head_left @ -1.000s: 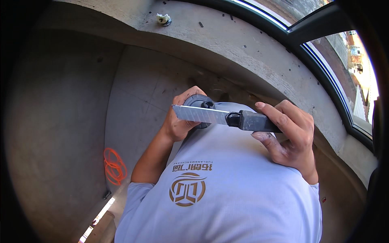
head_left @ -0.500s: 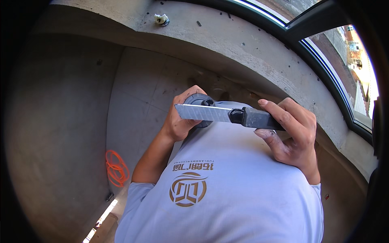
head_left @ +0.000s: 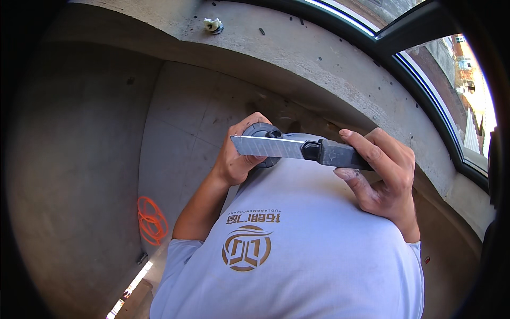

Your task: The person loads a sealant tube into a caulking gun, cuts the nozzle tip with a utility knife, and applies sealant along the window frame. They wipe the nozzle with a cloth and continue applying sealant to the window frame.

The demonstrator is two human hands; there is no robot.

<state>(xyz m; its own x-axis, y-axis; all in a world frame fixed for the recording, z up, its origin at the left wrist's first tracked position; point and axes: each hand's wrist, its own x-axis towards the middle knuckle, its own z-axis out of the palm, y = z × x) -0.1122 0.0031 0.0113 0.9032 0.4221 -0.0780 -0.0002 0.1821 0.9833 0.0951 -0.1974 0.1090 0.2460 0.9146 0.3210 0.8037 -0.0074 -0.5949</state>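
My right hand is closed on the dark handle of a snap-off utility knife, thumb below and fingers above. Its long blade is out, pointing left and lying nearly level. Behind the blade, my left hand wraps round a grey, round-ended thing with a dark nozzle-like tip. The blade crosses in front of that tip in this view; I cannot tell whether they touch. The rest of the round-ended thing is hidden by my hand and the knife.
A rough concrete ledge runs along a dark-framed window, with small dark bits and a crumpled whitish lump on it. An orange coil lies at the left, by the wall.
Both hands hold nearly the same pose. The knife blade's tip has shifted very slightly to the right.
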